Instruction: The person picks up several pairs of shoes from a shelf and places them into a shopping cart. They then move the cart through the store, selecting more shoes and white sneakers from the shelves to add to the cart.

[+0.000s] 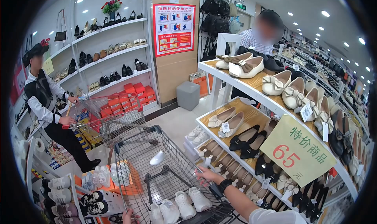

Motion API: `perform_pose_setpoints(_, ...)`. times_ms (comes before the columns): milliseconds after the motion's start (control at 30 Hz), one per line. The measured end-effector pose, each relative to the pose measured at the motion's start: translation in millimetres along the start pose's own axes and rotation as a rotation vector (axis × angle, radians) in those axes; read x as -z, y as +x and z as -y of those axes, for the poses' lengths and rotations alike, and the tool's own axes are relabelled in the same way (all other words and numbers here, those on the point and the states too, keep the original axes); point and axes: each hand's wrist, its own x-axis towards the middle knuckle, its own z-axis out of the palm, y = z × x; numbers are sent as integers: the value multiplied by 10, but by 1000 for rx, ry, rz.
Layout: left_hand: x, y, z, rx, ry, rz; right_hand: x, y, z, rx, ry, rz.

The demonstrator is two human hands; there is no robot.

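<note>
A grey wire shopping cart stands in front of me. On its right side rim my right hand is closed, with a dark watch on the wrist. My left hand is at the bottom edge, mostly cut off, its fingers curled at the cart's left rim. White sneakers lie side by side at the near end of the basket. Farther forward in it is a small white rounded object that I cannot make out.
At left, a person holds another shopping cart. A second person is behind the tiered shoe display on my right, which carries a price sign. A grey stool stands ahead. Sneakers fill a rack at lower left.
</note>
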Motion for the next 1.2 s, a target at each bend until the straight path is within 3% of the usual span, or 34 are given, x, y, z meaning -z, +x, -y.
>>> perform_pose_setpoints(167, -36, -16, -76, 42, 186, -12, 11, -1, -16, -5, 9, 11)
perform_pose_setpoints(667, 246, 441, 278, 66, 185, 89, 10, -59, -59, -6, -28, 2)
perform_pose_setpoints(967, 57, 163, 122, 76, 241, 66, 19, -142, -58, -13, -22, -5)
perform_pose_setpoints(1200, 162, 363, 317, 38, 205, 30, -1, -163, -55, -1, -22, -3)
